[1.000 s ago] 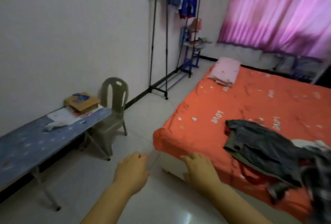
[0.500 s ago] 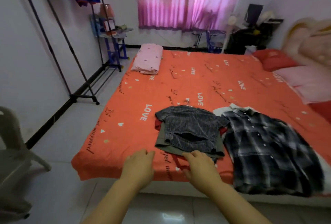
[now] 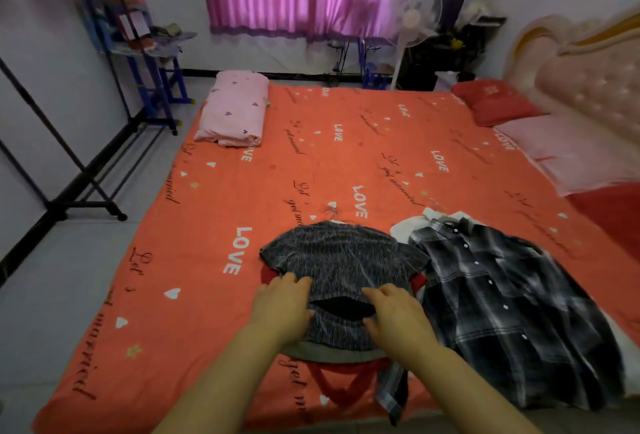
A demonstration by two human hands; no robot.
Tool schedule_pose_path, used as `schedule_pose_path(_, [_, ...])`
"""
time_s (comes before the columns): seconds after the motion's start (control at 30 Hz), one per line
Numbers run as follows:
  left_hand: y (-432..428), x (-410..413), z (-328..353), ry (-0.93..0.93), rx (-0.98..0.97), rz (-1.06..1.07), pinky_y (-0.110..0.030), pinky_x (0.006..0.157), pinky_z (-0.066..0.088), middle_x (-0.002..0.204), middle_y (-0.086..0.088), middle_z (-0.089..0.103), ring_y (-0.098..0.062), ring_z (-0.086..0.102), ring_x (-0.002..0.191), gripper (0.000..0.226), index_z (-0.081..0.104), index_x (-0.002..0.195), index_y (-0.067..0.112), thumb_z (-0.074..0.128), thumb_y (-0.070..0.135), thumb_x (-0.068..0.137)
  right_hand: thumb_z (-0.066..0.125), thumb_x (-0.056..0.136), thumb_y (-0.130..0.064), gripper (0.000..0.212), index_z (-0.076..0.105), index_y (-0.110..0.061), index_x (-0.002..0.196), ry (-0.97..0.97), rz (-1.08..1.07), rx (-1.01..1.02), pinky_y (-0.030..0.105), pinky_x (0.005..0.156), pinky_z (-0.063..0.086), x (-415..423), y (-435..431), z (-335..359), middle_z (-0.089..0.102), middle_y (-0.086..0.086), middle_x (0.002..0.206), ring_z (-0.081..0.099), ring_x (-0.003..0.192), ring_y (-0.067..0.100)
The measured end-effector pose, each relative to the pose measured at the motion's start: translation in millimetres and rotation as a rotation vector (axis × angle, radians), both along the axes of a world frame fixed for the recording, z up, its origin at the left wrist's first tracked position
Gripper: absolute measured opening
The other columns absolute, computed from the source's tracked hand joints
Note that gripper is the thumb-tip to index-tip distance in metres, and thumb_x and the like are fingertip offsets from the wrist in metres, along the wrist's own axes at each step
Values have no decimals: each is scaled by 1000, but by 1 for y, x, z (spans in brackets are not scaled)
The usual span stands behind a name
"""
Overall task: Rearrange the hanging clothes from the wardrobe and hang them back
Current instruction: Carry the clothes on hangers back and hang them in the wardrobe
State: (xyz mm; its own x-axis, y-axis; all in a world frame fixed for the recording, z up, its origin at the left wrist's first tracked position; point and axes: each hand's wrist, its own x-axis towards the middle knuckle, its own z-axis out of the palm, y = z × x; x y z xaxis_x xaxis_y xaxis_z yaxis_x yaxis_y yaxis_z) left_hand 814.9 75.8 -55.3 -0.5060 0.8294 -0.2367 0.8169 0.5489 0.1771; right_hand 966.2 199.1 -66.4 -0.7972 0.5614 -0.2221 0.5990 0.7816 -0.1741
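My left grip (image 3: 282, 309) is resting open on the lower left part of the dark patterned shirt (image 3: 343, 257), with the fingers lying relaxed on the cloth. My right grip (image 3: 394, 314) is lying the same way on the lower right part, and neither is clutching anything. The shirt is lying flat on top of a small pile at the near edge of the bed (image 3: 225, 198). A grey garment (image 3: 329, 356) and a red garment (image 3: 346, 383) are showing beneath it, and a hanger hook (image 3: 330, 210) is poking out at its collar. Just to the right, a plaid shirt (image 3: 502, 315) is lying spread over a white garment (image 3: 410, 229). The clothes rack (image 3: 86, 187) is standing against the left wall, well apart.
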Motion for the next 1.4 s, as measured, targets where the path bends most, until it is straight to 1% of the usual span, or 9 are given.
schedule_pose_path(0.4, [144, -105, -47, -65, -92, 112, -40, 94, 40, 132, -5, 44, -27, 44, 119, 56, 29, 142, 22, 51, 37, 92, 47, 97, -32, 52, 31, -21, 144, -101, 115, -121, 40, 104, 36, -129, 174, -62, 42, 7, 137, 41, 123, 27])
schedule_pose_path(0.53, [207, -138, -85, -111, -139, 164, -41, 98, 37, 137, -5, 41, -26, 41, 123, 58, 26, 144, 22, 49, 38, 93, 48, 96, -32, 50, 35, -18, 142, -167, 149, -167, 42, 101, 39, -180, 250, -106, 44, 9, 134, 43, 121, 29])
schedule_pose_path(0.63, [246, -158, -121, -156, -147, 210, -41, 98, 37, 138, -4, 40, -25, 41, 124, 57, 25, 144, 22, 48, 37, 94, 49, 95, -32, 47, 40, -16, 138, -194, 155, -176, 39, 97, 41, -220, 302, -148, 47, 11, 130, 45, 118, 29])
schedule_pose_path(0.8, [290, -182, -179, -210, -137, 243, -38, 99, 37, 138, -2, 41, -23, 41, 123, 52, 28, 143, 22, 46, 35, 95, 50, 93, -27, 40, 50, -9, 129, -175, 137, -223, 36, 94, 43, -278, 362, -220, 52, 15, 126, 50, 113, 31])
schedule_pose_path(1.0, [307, -201, -242, -261, -130, 313, -37, 99, 40, 138, -1, 41, -22, 43, 121, 50, 28, 143, 24, 42, 37, 97, 39, 97, -16, 32, 55, -11, 125, -158, 87, -266, 38, 86, 47, -322, 396, -301, 55, 16, 111, 53, 101, 32])
schedule_pose_path(1.1, [304, -204, -265, -283, -163, 316, -37, 101, 38, 141, 0, 37, -22, 41, 124, 51, 25, 144, 24, 41, 37, 98, 38, 97, -11, 32, 57, -10, 123, -138, 37, -274, 37, 82, 47, -332, 401, -327, 55, 17, 109, 53, 100, 33])
schedule_pose_path(1.2, [298, -204, -278, -289, -176, 314, -37, 103, 36, 143, 1, 35, -22, 40, 125, 52, 24, 145, 24, 40, 38, 98, 45, 98, -19, 27, 60, -7, 117, -108, -9, -275, 37, 76, 44, -336, 403, -338, 57, 18, 108, 55, 97, 34])
schedule_pose_path(1.3, [295, -202, -282, -292, -161, 323, -36, 103, 35, 142, 1, 36, -21, 40, 124, 51, 24, 145, 24, 40, 37, 98, 57, 93, -25, 25, 64, -7, 107, -110, -18, -278, 32, 67, 40, -336, 401, -337, 57, 15, 103, 56, 89, 30])
schedule_pose_path(1.4, [294, -198, -277, -295, -132, 327, -35, 104, 35, 142, 2, 36, -20, 40, 124, 50, 25, 144, 24, 40, 37, 99, 61, 90, -26, 23, 62, -9, 105, -103, -34, -250, 31, 66, 40, -331, 394, -330, 59, 12, 103, 57, 89, 29])
